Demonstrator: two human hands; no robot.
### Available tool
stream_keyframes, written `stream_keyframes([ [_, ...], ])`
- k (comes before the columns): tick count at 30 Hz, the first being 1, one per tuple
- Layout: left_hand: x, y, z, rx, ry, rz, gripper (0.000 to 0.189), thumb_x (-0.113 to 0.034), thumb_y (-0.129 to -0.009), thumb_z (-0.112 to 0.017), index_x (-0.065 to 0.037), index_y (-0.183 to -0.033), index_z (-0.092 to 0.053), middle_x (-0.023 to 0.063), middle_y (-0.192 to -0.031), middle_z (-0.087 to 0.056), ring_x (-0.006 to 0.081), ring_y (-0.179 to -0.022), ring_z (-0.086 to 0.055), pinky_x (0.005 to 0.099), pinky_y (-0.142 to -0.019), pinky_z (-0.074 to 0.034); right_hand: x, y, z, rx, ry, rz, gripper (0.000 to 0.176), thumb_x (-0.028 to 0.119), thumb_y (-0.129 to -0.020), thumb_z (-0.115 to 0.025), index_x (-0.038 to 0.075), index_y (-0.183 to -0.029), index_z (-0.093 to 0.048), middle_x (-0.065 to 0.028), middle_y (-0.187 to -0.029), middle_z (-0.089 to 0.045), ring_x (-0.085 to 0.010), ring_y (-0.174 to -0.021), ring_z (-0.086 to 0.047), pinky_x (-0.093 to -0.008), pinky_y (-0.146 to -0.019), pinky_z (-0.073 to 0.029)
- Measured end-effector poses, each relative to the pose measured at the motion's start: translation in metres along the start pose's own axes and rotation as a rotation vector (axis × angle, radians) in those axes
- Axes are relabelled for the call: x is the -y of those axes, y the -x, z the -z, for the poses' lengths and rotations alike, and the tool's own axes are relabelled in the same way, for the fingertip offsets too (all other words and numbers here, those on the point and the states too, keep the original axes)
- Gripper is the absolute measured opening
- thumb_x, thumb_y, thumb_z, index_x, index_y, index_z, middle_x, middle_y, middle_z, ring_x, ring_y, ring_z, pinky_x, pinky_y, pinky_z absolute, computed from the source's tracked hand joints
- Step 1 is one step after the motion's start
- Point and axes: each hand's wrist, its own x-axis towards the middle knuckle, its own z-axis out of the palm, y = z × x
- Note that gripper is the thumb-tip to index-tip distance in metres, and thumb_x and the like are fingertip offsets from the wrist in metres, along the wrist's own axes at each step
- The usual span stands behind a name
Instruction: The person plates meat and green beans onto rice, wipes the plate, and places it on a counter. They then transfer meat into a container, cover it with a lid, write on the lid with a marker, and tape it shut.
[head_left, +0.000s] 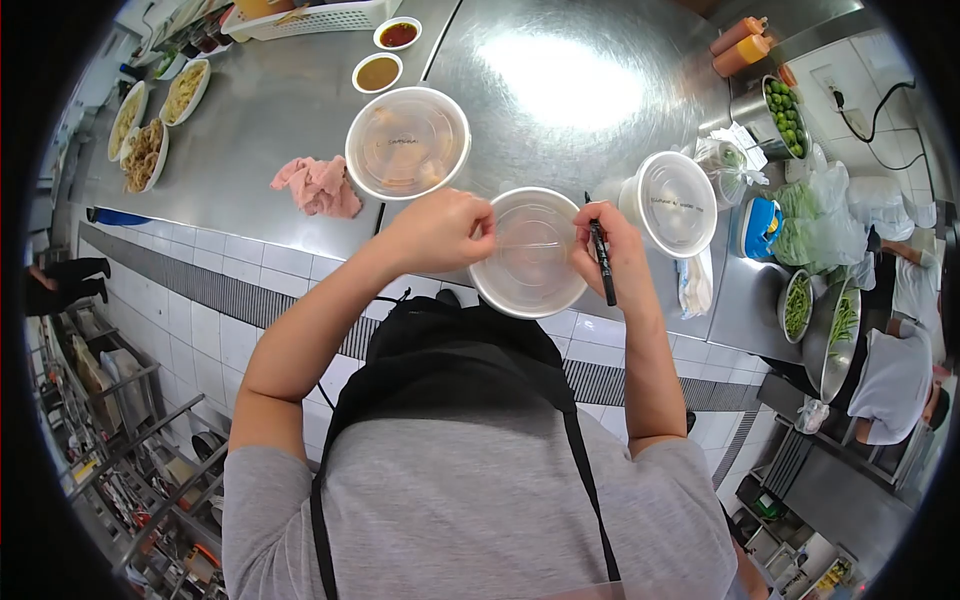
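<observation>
A round white bowl with a clear plastic lid (530, 265) sits at the table's front edge, between my two hands. My left hand (450, 232) is closed at its left rim, fingers curled; what they hold, if anything, is hidden. On the right rim rests my right hand (615, 250), closed around a black marker (602, 262) whose end points down toward me. A second lidded bowl with handwriting (408, 143) stands up and left. Another lidded bowl with writing (676, 204) is just right of my right hand.
A crumpled pink cloth (318, 187) lies left of the bowls. Sauce cups (377, 72) and oval dishes of food (186, 93) stand farther back. At right are a blue box (760, 228), squeeze bottles (742, 54), limes (784, 115) and a co-worker (892, 370).
</observation>
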Motion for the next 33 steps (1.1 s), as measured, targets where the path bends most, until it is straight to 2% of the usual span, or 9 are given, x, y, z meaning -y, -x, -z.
stream_keyframes([
  [2,-0.012,-0.004,-0.008,-0.272,-0.039,-0.195,0.016,-0.013,-0.070,-0.054,-0.001,-0.078,-0.061,0.0116,-0.072,-0.059,0.0231,-0.069,-0.057,0.0328,-0.060,-0.044,-0.003,0.002,-0.005,-0.088,-0.074,0.035,0.027,-0.005,-0.061,-0.058,0.005,-0.084,-0.048,-0.0071,-0.069,-0.051,-0.0232,-0.066,-0.049,-0.0291,-0.059,-0.040],
  [3,-0.013,-0.011,-0.015,-0.276,-0.038,-0.190,0.016,-0.013,-0.070,-0.054,-0.001,-0.078,-0.061,0.0116,-0.072,-0.059,0.0231,-0.069,-0.057,0.0328,-0.060,-0.044,-0.007,0.003,-0.007,-0.082,-0.076,0.037,0.027,-0.005,-0.061,-0.058,0.005,-0.084,-0.048,-0.0071,-0.069,-0.051,-0.0232,-0.066,-0.049,-0.0291,-0.059,-0.040],
  [5,-0.014,-0.033,-0.029,-0.230,0.031,-0.385,0.021,-0.012,-0.071,-0.050,-0.003,-0.086,-0.061,0.0129,-0.086,-0.060,0.0268,-0.079,-0.056,0.0361,-0.067,-0.044,-0.015,0.004,-0.009,-0.143,-0.011,0.165,0.027,-0.007,-0.061,-0.058,0.006,-0.082,-0.048,-0.0081,-0.072,-0.052,-0.0242,-0.067,-0.049,-0.0301,-0.062,-0.041],
  [9,-0.024,-0.059,-0.030,-0.060,0.052,-0.300,0.023,-0.014,-0.069,-0.049,-0.003,-0.085,-0.062,0.0154,-0.084,-0.061,0.0300,-0.078,-0.057,0.0394,-0.069,-0.044,-0.019,0.005,-0.008,-0.162,0.020,0.246,0.026,-0.007,-0.061,-0.057,0.006,-0.081,-0.048,-0.0081,-0.072,-0.052,-0.0252,-0.068,-0.050,-0.0326,-0.068,-0.041],
  [11,-0.030,-0.059,-0.021,0.158,-0.042,-0.153,0.022,-0.015,-0.066,-0.049,-0.001,-0.077,-0.063,0.0172,-0.072,-0.060,0.0300,-0.069,-0.058,0.0393,-0.064,-0.045,-0.023,0.008,-0.009,-0.183,0.015,0.286,0.025,-0.007,-0.061,-0.058,0.006,-0.080,-0.048,-0.0076,-0.071,-0.052,-0.0256,-0.067,-0.050,-0.0354,-0.072,-0.040],
  [14,-0.038,-0.055,-0.005,0.213,-0.246,-0.049,0.022,-0.017,-0.065,-0.050,0.001,-0.069,-0.062,0.0170,-0.060,-0.057,0.0302,-0.058,-0.057,0.0391,-0.058,-0.045,-0.023,0.011,-0.011,-0.189,0.024,0.290,0.025,-0.007,-0.061,-0.058,0.007,-0.079,-0.048,-0.0065,-0.070,-0.052,-0.0248,-0.065,-0.050,-0.0360,-0.074,-0.040],
  [17,-0.032,-0.052,0.005,0.260,-0.306,-0.062,0.021,-0.018,-0.064,-0.050,0.001,-0.065,-0.061,0.0157,-0.055,-0.055,0.0297,-0.054,-0.056,0.0383,-0.055,-0.044,-0.019,0.012,-0.011,-0.202,0.018,0.300,0.025,-0.007,-0.061,-0.058,0.007,-0.079,-0.048,-0.0055,-0.070,-0.052,-0.0241,-0.063,-0.050,-0.0346,-0.072,-0.040],
  [23,-0.021,-0.042,0.012,0.419,-0.188,-0.143,0.018,-0.016,-0.064,-0.054,-0.001,-0.071,-0.063,0.0129,-0.064,-0.060,0.0249,-0.061,-0.058,0.0344,-0.058,-0.045,-0.025,0.013,-0.012,-0.219,-0.001,0.275,0.025,-0.007,-0.060,-0.058,0.008,-0.078,-0.048,-0.0058,-0.072,-0.053,-0.0243,-0.067,-0.049,-0.0334,-0.068,-0.038],
  [33,-0.014,-0.032,0.009,0.467,-0.127,-0.138,0.015,-0.015,-0.066,-0.061,-0.003,-0.076,-0.064,0.0102,-0.068,-0.062,0.0206,-0.064,-0.059,0.0313,-0.061,-0.045,-0.024,0.010,-0.011,-0.211,0.018,0.307,0.025,-0.007,-0.060,-0.058,0.008,-0.079,-0.048,-0.0065,-0.072,-0.053,-0.0255,-0.069,-0.048,-0.0332,-0.068,-0.038],
])
